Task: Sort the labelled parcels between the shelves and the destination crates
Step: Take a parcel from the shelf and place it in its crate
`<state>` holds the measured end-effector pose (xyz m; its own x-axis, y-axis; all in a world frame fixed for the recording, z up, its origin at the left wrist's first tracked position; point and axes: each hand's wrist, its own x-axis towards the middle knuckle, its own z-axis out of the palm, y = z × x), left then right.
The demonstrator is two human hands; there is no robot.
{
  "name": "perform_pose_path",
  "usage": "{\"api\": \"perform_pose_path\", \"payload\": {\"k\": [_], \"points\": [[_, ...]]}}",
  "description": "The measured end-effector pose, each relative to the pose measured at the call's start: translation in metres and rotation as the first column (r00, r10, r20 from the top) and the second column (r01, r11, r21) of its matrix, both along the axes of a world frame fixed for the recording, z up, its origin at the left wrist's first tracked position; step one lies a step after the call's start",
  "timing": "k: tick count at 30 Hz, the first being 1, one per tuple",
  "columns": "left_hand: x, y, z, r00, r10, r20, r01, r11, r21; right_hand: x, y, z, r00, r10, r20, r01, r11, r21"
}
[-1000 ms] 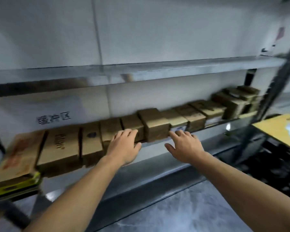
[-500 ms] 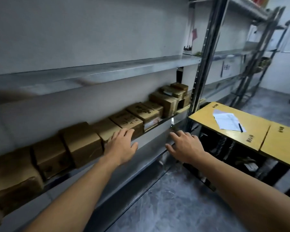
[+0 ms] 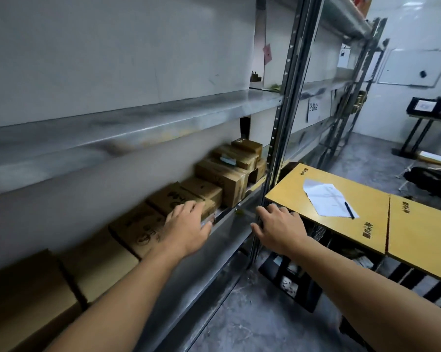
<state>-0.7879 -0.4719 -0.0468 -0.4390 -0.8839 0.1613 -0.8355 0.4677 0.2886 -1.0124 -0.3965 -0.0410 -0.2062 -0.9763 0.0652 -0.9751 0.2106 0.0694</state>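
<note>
A row of brown cardboard parcels [image 3: 222,176] lines the metal shelf [image 3: 229,224], running from the lower left to the upright post. My left hand [image 3: 186,227] is stretched out flat, fingers over the front of one parcel [image 3: 173,196] in that row. My right hand [image 3: 277,229] hovers with relaxed, spread fingers in front of the shelf's edge, close to the post, and holds nothing. Black crates [image 3: 290,280] stand under the yellow table, mostly hidden.
A yellow table [image 3: 366,224] with a sheet of paper [image 3: 326,196] and a pen [image 3: 349,210] stands at the right. A steel upright post [image 3: 283,118] divides the shelving units. More racks run toward the back; grey floor lies below.
The view has swung to the right along the shelf. Both hands have travelled right with it, from the middle parcels to those near the post and the yellow table.
</note>
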Motion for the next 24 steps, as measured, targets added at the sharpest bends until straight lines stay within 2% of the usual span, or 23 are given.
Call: {"api": "perform_pose_path", "payload": {"k": [5, 10, 14, 19, 24], "points": [[-0.042, -0.075, 0.0, 0.998, -0.066, 0.011, 0.066, 0.998, -0.002, -0.027, -0.061, 0.004, 0.999, -0.024, -0.023, 0.023, 0.999, -0.038], [-0.08, -0.118, -0.006, 0.993, -0.114, 0.007, 0.114, 0.993, 0.028, -0.06, -0.101, -0.011, 0.998, -0.064, 0.007, 0.064, 0.998, 0.022], [-0.11, -0.153, -0.009, 0.99, -0.141, 0.01, 0.141, 0.989, 0.049, -0.087, -0.139, -0.01, 0.999, -0.039, -0.009, 0.039, 0.999, -0.015], [-0.152, -0.194, -0.012, 0.995, -0.099, 0.009, 0.098, 0.99, 0.097, -0.133, -0.2, -0.01, 1.0, 0.002, 0.0, -0.002, 0.999, -0.052], [-0.206, -0.233, -0.008, 0.998, 0.017, -0.064, -0.008, 0.99, 0.143, -0.187, -0.268, -0.01, 0.995, 0.079, 0.066, -0.074, 0.995, -0.071]]}}
